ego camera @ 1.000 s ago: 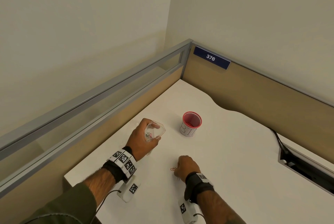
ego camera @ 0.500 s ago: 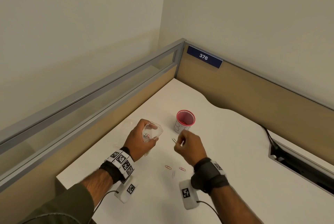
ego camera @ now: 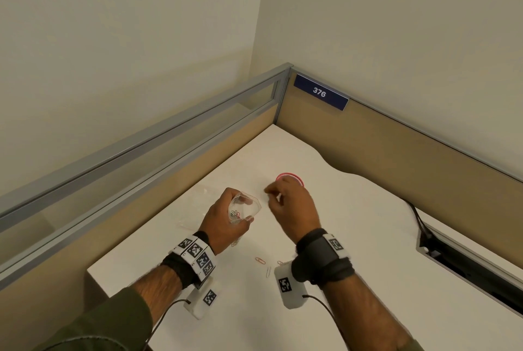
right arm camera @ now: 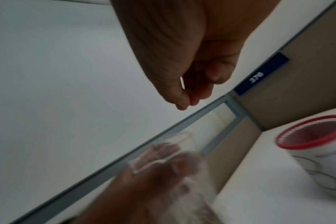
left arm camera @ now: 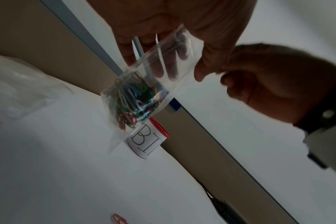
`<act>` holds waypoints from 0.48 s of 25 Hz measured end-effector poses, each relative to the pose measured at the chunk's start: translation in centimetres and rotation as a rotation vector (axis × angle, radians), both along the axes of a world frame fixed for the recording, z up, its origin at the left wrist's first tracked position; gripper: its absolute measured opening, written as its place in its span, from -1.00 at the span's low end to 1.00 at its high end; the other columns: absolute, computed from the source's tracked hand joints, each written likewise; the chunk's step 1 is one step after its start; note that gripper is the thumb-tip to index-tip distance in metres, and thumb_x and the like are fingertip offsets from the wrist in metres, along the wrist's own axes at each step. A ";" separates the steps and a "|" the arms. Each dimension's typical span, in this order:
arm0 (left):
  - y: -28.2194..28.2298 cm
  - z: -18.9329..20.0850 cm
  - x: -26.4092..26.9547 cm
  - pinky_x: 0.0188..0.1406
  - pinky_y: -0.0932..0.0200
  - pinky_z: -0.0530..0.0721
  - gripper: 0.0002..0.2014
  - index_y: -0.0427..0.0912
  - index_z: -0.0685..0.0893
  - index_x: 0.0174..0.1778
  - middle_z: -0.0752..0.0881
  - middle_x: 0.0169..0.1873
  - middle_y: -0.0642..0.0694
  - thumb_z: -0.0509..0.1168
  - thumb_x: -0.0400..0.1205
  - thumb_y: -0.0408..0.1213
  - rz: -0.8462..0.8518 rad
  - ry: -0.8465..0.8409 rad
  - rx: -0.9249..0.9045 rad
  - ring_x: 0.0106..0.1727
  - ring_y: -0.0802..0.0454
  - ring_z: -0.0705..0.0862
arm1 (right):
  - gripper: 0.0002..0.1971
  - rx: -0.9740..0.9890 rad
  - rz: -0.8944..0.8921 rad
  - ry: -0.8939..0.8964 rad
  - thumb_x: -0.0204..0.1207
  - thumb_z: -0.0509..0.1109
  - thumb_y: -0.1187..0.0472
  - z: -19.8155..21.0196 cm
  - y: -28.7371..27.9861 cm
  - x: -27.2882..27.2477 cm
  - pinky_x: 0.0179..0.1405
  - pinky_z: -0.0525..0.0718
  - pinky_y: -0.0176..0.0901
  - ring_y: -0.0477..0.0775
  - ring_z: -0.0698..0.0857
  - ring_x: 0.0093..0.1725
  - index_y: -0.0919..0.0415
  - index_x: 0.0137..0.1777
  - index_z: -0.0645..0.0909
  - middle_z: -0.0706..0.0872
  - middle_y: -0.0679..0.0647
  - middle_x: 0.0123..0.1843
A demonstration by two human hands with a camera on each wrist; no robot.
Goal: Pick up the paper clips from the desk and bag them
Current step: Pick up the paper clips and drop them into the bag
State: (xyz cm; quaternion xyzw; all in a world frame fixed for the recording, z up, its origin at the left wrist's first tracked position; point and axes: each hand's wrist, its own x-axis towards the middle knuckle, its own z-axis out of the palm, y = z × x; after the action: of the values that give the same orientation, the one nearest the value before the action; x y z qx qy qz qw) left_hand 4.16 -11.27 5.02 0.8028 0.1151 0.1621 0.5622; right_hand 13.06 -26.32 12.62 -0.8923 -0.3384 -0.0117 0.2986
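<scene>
1. My left hand (ego camera: 226, 220) grips a clear bag (left arm camera: 144, 91) of coloured paper clips (left arm camera: 132, 98), mouth held open.
2. My right hand (ego camera: 291, 209) pinches one clip (right arm camera: 182, 82) just right of the bag.
3. Loose clips (ego camera: 260, 260) lie on the white counter (ego camera: 368, 237), lower centre.
4. A red-rimmed cup (right arm camera: 316, 151) stands behind my right hand.

An office cubicle: a white counter (ego camera: 353, 223) sits in a corner of low tan partition panels (ego camera: 396, 147) with grey metal rails, one bearing a blue plate (ego camera: 320, 92) numbered 376.
</scene>
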 end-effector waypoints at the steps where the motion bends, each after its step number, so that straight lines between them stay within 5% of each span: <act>1: 0.2 0.0 -0.2 0.21 0.31 0.64 -0.56 0.02 0.52 0.18 0.71 0.15 0.09 0.53 0.47 -0.32 0.009 0.001 0.006 0.26 0.15 0.66 | -0.85 -0.045 -0.036 0.032 0.58 0.32 0.19 -1.2 -1.0 0.3 -0.05 0.59 -0.37 -0.13 0.61 -0.08 0.05 0.07 0.69 0.68 -0.11 -0.01; 6: 1.1 -0.2 -1.0 0.17 0.50 0.56 -0.59 -0.01 0.55 0.16 0.72 0.14 0.10 0.52 0.47 -0.36 0.017 -0.009 0.013 0.29 0.17 0.66 | -0.76 -0.536 0.041 0.233 0.57 0.32 0.08 -10.4 -3.3 -1.5 0.16 0.60 -0.04 0.14 0.64 0.19 0.08 0.20 0.64 0.65 0.06 0.18; 12: 1.6 -0.1 -1.1 0.22 0.36 0.59 -0.59 -0.02 0.54 0.17 0.71 0.17 0.10 0.50 0.48 -0.38 0.016 -0.002 -0.004 0.32 0.17 0.65 | -0.80 -0.699 0.045 0.183 0.64 0.22 0.17 -14.8 -2.7 -2.6 0.06 0.63 0.04 0.26 0.63 0.15 0.25 0.10 0.61 0.64 0.20 0.15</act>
State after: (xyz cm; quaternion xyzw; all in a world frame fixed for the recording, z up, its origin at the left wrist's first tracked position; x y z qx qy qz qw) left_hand 3.10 -9.63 4.96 0.8004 0.1212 0.1670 0.5628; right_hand 10.48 -28.97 -2.21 -0.9301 -0.3135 0.1910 0.0046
